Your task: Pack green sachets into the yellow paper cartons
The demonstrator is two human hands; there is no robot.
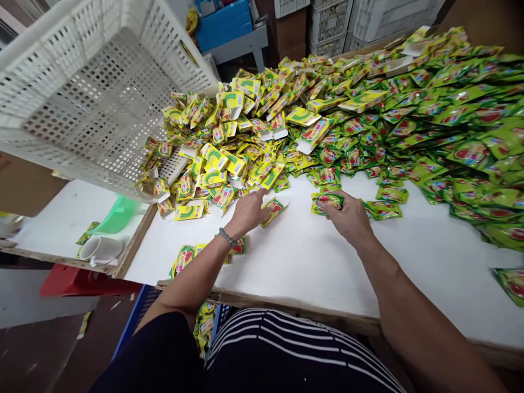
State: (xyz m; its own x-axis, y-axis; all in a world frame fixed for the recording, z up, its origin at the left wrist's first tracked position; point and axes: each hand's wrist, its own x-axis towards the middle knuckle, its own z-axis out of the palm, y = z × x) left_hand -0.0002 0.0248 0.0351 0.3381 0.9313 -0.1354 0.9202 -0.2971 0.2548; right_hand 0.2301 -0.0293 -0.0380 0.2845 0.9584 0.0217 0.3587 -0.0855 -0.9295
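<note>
Extending across the lower and middle view, the white-topped table [311,262] carries all the loose goods and has a wooden front edge. The heap of green packets [462,147] covers its right side, and the heap of yellow cartons [229,158] adjoins it at centre left, the 2 merging where they meet. The white crate [94,109], with lattice walls, stands tilted at upper left; cartons lie against its lower right corner. Behind, more white crates are stacked [329,24] near a blue box [223,24].

The person's 2 bare hands work over the bare strip before the heaps. The right hand [347,218] holds 1 green packet [327,202] above the table, its fingers closed narrowly on the packet's right end. The left hand [248,213], beside the cartons, has its fingers at the left edge of 1 tilted packet [273,212]; whether they grip it or only touch it cannot be told.

At far left, a white mug [101,249] lies on its side just below a green plastic piece [117,214]. Several packets [183,259] lie beside the left forearm. Smallest is the beaded bracelet [227,236] around the left wrist.
</note>
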